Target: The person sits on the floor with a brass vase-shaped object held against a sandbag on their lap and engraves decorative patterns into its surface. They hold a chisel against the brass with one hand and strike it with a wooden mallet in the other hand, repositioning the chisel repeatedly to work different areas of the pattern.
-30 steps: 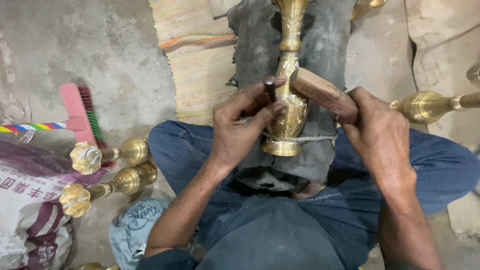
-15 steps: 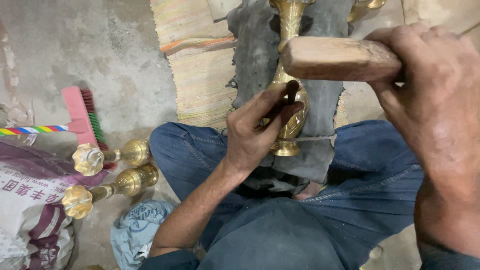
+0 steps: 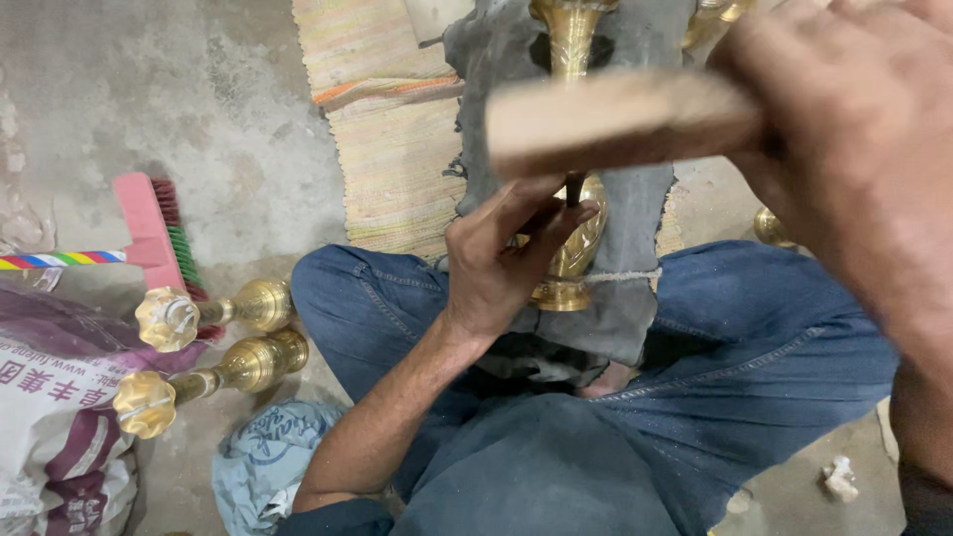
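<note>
I sit cross-legged in blue jeans on the floor. A brass vase-shaped piece [image 3: 581,243] lies on a grey cloth [image 3: 635,308] over my lap. My left hand [image 3: 501,258] pinches a small dark punch [image 3: 573,189] upright against the brass body. My right hand [image 3: 859,149] is raised close to the camera, gripping a wooden mallet [image 3: 615,119] that looks blurred above the punch.
Two brass stems with flower-shaped ends [image 3: 169,318] [image 3: 149,402] lie at left beside a pink brush [image 3: 149,228] and a printed sack [image 3: 60,417]. A striped woven mat [image 3: 387,129] lies ahead. A crumpled blue bag [image 3: 263,467] sits by my knee.
My right hand lifted the mallet off the punch and up toward the camera. The left hand kept the punch on the brass piece.
</note>
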